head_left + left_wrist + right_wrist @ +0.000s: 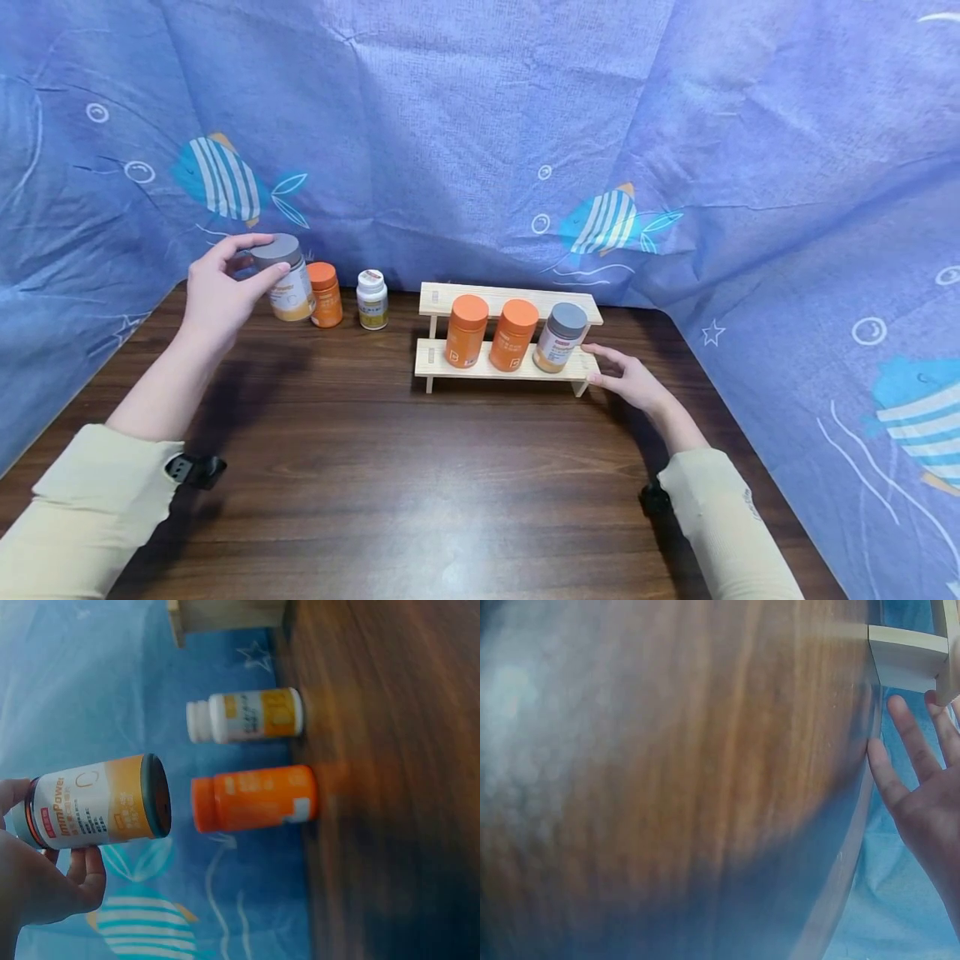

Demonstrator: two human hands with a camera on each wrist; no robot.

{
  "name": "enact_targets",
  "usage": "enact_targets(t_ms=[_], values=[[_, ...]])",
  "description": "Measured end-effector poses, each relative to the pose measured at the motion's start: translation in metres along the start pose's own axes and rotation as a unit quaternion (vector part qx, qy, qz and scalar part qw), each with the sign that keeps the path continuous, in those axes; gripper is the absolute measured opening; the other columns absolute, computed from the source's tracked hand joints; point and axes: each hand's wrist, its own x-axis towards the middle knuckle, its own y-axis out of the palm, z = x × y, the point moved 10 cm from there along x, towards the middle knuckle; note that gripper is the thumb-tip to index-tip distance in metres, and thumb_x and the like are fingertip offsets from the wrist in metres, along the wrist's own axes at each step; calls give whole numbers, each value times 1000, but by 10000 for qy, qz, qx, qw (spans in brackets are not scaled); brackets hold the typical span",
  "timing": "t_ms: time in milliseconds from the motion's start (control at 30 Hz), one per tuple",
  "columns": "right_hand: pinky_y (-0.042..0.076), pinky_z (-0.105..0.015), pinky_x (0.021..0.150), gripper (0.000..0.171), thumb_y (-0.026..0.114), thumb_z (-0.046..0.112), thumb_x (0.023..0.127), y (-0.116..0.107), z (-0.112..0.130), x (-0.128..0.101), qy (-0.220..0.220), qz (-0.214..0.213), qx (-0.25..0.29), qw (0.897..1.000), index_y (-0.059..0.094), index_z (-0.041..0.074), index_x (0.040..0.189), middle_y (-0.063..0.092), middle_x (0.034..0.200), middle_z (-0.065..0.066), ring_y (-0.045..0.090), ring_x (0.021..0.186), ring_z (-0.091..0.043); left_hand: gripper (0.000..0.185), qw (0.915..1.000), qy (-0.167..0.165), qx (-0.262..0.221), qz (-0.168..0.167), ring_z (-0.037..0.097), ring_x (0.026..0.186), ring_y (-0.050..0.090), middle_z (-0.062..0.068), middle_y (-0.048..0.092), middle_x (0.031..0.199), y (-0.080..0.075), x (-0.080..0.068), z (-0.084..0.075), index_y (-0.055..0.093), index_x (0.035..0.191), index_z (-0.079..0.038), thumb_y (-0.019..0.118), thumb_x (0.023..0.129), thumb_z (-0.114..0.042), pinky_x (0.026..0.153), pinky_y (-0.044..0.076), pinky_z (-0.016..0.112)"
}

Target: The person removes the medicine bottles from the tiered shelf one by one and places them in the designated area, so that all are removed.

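Left hand (pixel 217 292): grasps the grey-lidded bottle (pixel 285 277), thumb and fingers curled round its lid end; bottle lifted off the table, tilted, well left of the wooden rack (pixel 507 367).
Held bottle, wrist view: white and yellow label, dark base facing the camera (pixel 101 802); fingers (pixel 86 874) wrap under the lid end.
Right hand (pixel 628 377): released, fingers straight and spread, fingertips touching the right end of the rack's lower step; grasps nothing.
Right hand, wrist view: flat palm (pixel 930 802) beside the rack's pale foot (pixel 907 656).
Rack: 2 steps, standing on the dark wooden table (pixel 390 483), upper step bare.
Lower step: 2 orange bottles (pixel 466 331) (pixel 513 334) upright, then 1 grey-capped bottle (pixel 561 337) leaning, nearest the right hand.
Left of the rack: 1 orange bottle (pixel 325 293) and 1 small white bottle (pixel 372 299), both upright on the table, just beside the held bottle.
Behind the rack: blue cloth with striped fish (pixel 480 125), draped round the table.
Sleeves: pale yellow, 1 dark wrist band on each arm.
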Motion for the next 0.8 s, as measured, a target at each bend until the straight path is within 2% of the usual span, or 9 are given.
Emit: enact_targets(t_ms=[233, 500, 700, 800], values=[[33, -53, 102, 59, 68, 29, 87, 0, 1, 0, 145, 48, -99, 9998, 45, 18, 141, 41, 145, -14, 43, 127, -36, 48, 9988, -237, 383, -201, 6, 101, 49, -4, 53, 123, -7, 5, 25, 60, 127, -16, 74, 82, -25, 73, 41, 11], [34, -57, 100, 60, 66, 21, 89, 1, 27, -9, 119, 136, -78, 9998, 41, 7, 142, 39, 145, -22, 42, 126, -43, 47, 9970, -300, 546, -452, 9, 104, 50, -1, 54, 126, -10, 11, 48, 61, 127, -18, 73, 83, -27, 78, 40, 14], [34, -56, 101, 59, 66, 26, 89, 1, 8, -2, 59, 77, -137, 9999, 43, 15, 142, 44, 142, -18, 43, 127, -39, 50, 9928, -559, 860, -614, 3, 96, 48, -1, 53, 120, -12, 17, 70, 60, 128, -20, 72, 82, -35, 74, 40, 15], [35, -55, 101, 59, 66, 28, 89, 0, 4, -1, -10, 46, -163, 9999, 43, 17, 142, 45, 142, -17, 44, 126, -37, 50, 9915, -715, 855, -667, 4, 96, 48, 0, 52, 120, -13, 21, 82, 59, 129, -21, 72, 82, -35, 75, 41, 16]])
